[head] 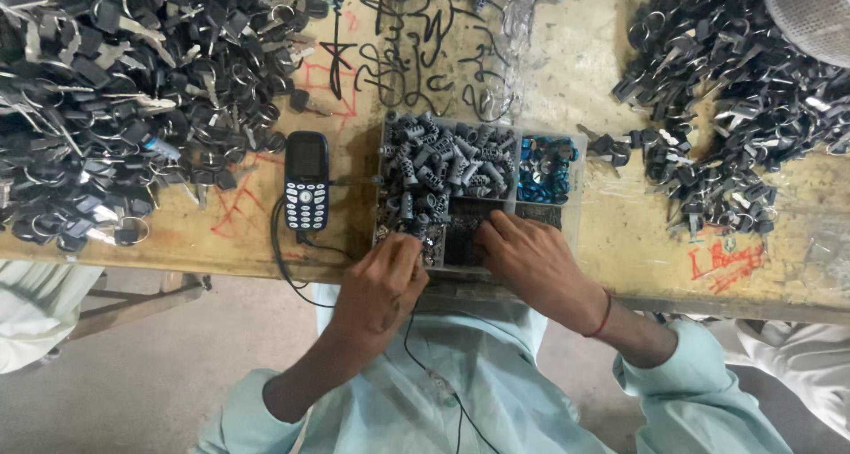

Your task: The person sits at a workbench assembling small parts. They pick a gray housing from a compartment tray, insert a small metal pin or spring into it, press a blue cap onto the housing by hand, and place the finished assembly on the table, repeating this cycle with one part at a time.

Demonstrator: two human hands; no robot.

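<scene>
Both hands' fingertips are hidden in the compartmented clear tray [571, 208]; left hand [381, 286] curled, right hand [531, 264] curled, grip unclear.

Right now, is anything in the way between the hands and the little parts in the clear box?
Nothing visible is. The left hand and right hand already rest on the near compartments of the clear divided box. The grey parts lie open behind. The phone sits off to one side.

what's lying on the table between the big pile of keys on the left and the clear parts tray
In the head view, a dark blue keypad phone lies face up between the key pile and the compartment tray, its black cable running off the table edge.
</scene>
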